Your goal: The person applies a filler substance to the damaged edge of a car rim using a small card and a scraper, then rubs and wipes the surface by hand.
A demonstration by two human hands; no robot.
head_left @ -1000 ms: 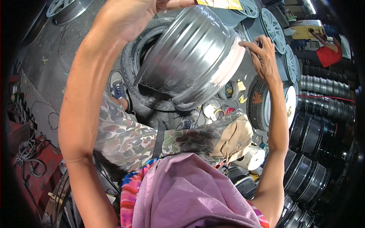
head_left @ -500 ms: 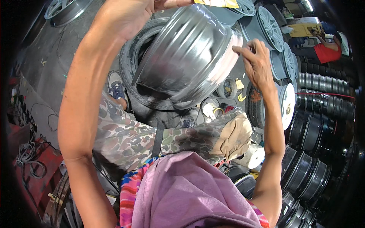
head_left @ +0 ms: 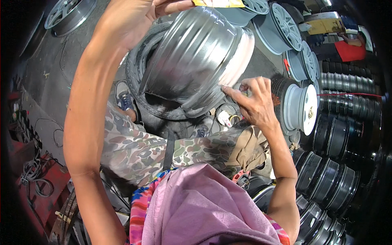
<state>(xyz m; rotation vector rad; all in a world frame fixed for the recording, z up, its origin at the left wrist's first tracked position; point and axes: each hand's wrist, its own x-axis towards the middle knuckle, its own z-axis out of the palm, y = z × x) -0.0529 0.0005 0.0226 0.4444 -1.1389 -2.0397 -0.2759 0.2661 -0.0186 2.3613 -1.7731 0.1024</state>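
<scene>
A bare silver wheel rim (head_left: 192,53) lies tilted in front of me, with a pale pinkish-white coating smeared along its right edge. My right hand (head_left: 255,100) is at the lower end of that coating. Its index finger is stretched out and touches the rim's edge, while the other fingers are loosely bent. At the top of the picture, my left hand (head_left: 165,9) grips a thin yellow sheet (head_left: 220,3) above the rim's far side. The picture's upper edge cuts off part of the sheet and of this hand.
A black tire (head_left: 134,77) lies beneath the rim. Grey spoked wheels (head_left: 281,28) stand to the far right, with a white-faced wheel (head_left: 308,110) nearer. Stacked dark rims (head_left: 330,175) line the right side. A person in red (head_left: 350,50) is at the far right.
My right hand has moved down and left along the rim's edge. The pale coating now looks smoother and more even. My left hand has shifted slightly left with the yellow sheet.
</scene>
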